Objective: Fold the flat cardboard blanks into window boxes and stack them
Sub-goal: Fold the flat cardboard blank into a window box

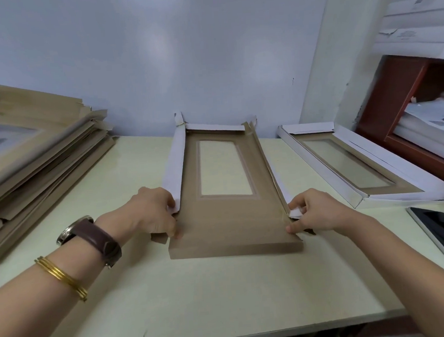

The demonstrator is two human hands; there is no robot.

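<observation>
A half-folded window box (227, 194) lies mid-table (199, 303) with its long walls raised, the left hand (152, 213) pinching the near-left corner and the right hand (317, 211) pinching a white flap (near-right corner), between the stack of flat blanks (36, 153) and a finished box (361, 165).

Soft, cool, rather dim light falls evenly, leaving a faint blotchy sheen on the pale blue-grey wall (206, 50). Between the left hand (150, 214) and right hand (317, 211), the half-folded brown cardboard window-box blank (233, 220) casts only a thin, diffuse shadow along its near edge. A weak gloss lies on the cream table top (136, 169) beyond the left hand. Left of that hand the tall stack of flat brown cardboard blanks (36, 156) is smeared, out of focus. Wide-angle bending curves the table's near edge and stretches the lower corners.
</observation>
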